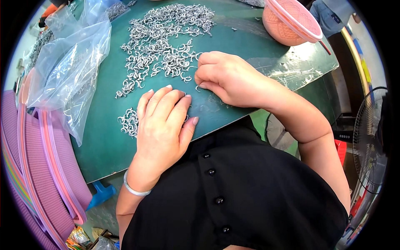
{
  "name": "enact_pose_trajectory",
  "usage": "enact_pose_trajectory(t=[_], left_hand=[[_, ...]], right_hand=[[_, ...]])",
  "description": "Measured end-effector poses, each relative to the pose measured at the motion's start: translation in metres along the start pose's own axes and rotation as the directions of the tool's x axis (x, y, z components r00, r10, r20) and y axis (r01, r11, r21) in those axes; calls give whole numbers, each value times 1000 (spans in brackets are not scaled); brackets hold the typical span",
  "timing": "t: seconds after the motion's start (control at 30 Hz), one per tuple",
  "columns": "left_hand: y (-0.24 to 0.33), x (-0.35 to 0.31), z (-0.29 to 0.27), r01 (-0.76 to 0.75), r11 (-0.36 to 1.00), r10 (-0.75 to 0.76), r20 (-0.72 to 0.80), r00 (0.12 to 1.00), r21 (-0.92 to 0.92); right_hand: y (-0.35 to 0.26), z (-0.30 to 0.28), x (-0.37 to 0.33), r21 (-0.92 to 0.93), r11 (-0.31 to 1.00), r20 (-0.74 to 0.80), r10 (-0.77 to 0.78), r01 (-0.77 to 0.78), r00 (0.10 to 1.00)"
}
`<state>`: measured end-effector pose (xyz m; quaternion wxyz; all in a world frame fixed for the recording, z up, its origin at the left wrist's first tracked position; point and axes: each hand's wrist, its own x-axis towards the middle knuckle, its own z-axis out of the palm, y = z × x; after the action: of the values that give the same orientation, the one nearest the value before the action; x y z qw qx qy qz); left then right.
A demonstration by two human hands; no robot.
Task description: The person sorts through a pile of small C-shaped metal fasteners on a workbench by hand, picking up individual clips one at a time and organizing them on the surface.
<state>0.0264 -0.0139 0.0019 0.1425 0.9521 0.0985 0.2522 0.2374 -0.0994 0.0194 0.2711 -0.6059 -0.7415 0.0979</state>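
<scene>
A large loose heap of small curved silver metal pieces (166, 37) spreads over the green tabletop (104, 137). My right hand (227, 77) is closed at the heap's near right edge. Its thumb and fingers pinch together, and a small curved metal piece (198, 88) shows at the fingertips. Closer to me, my left hand (164, 118) lies palm down with fingers stretched out. It partly covers a smaller pile of the same curved pieces (128, 122), and some of them show near its thumb. What lies under the palm is hidden.
A clear plastic bag (77, 62) lies along the table's left side. Purple perforated baskets (62, 162) stand stacked beside that edge. At the far right sits a pink basket (287, 25). A black fan (371, 137) stands at right, and another person (333, 16) is beyond the table.
</scene>
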Motion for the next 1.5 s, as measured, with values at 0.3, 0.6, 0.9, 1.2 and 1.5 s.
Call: enact_pose_trajectory(t=[0.3, 0.6, 0.9, 1.2, 1.5], left_hand=[[-1, 1, 0, -20, 999, 20, -27, 999, -31], [-2, 2, 1, -22, 999, 21, -31, 999, -36], [-2, 2, -1, -9, 999, 9, 9, 1000, -42], [-2, 2, 0, -24, 998, 24, 3, 1000, -66], [2, 4, -5, -26, 999, 24, 70, 997, 25]], right_hand=[[-5, 2, 2, -1, 999, 0, 41, -41, 999], [2, 1, -6, 100, 994, -67, 58, -51, 996], [1, 3, 0, 56, 998, -92, -10, 15, 996], [6, 4, 5, 4, 998, -23, -60, 60, 998], [5, -4, 0, 14, 999, -6, -38, 38, 999]])
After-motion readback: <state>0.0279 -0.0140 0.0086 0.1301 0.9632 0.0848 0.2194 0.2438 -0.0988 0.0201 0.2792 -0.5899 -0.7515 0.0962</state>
